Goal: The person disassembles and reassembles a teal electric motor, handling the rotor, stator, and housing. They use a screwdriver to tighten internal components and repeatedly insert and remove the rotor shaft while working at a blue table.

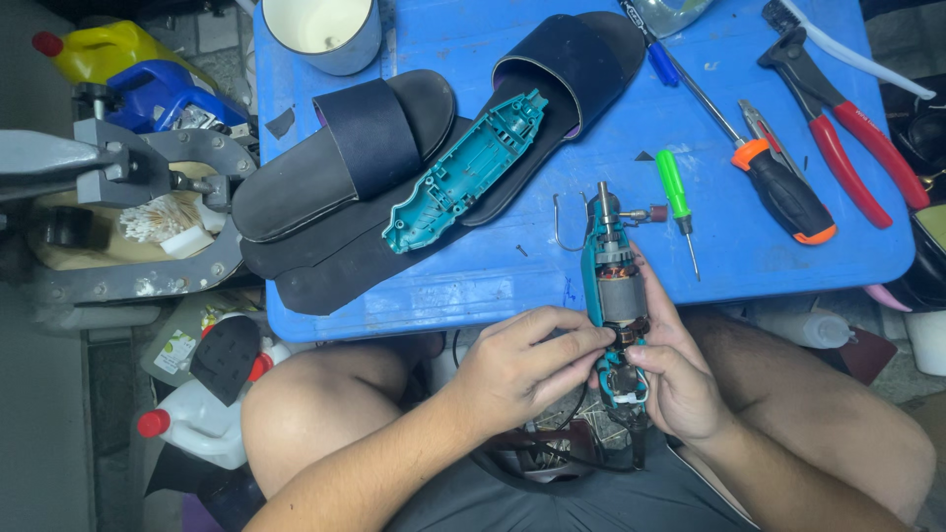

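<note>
Opened rotary tool (613, 296), teal half-shell with motor exposed, sits at lower centre of frame, straddling the near edge of the blue tabletop (473, 286). Long axis runs nearly vertical in the picture: metal spindle end points toward the top of frame, out over the tabletop; cord end points down toward the person's lap. Motor windings and grey can face the camera. Right hand (680, 379) cradles the tool from the right and beneath, palm turned inward, fingers wrapped around the lower body; its grip is closed on the tool. Left hand (522, 365) comes in from lower left, wrist roughly level, fingertips pressed together in a pinch at the tool just below the motor; what small part they pinch cannot be made out. Detached teal housing half (463, 172) lies diagonally above and left, resting on two black slide sandals (365, 148). Right of the spindle: a small green screwdriver (675, 192), an orange-and-black screwdriver (778, 187), red-handled pliers (838, 128). White cup (325, 30) at upper left of the tabletop.
</note>
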